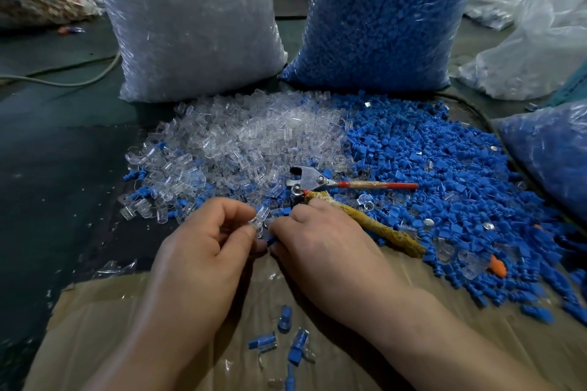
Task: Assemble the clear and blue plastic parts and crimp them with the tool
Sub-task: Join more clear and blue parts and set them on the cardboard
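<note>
My left hand (206,241) pinches a small clear plastic part (260,216) between thumb and fingers. My right hand (320,241) meets it from the right and pinches a blue plastic part (270,240), mostly hidden by the fingers. The crimp tool (320,186) lies just beyond my right hand, its yellow-wrapped handle (374,225) running under that hand and its red handle (381,185) pointing right. A heap of clear parts (238,143) lies ahead to the left, and a heap of blue parts (444,174) ahead to the right.
Two tall bags stand behind the heaps, one of clear parts (187,19) and one of blue parts (387,16). Several joined blue-and-clear pieces (286,336) lie on the cardboard sheet (127,320) near me. More bags (546,41) sit at the right.
</note>
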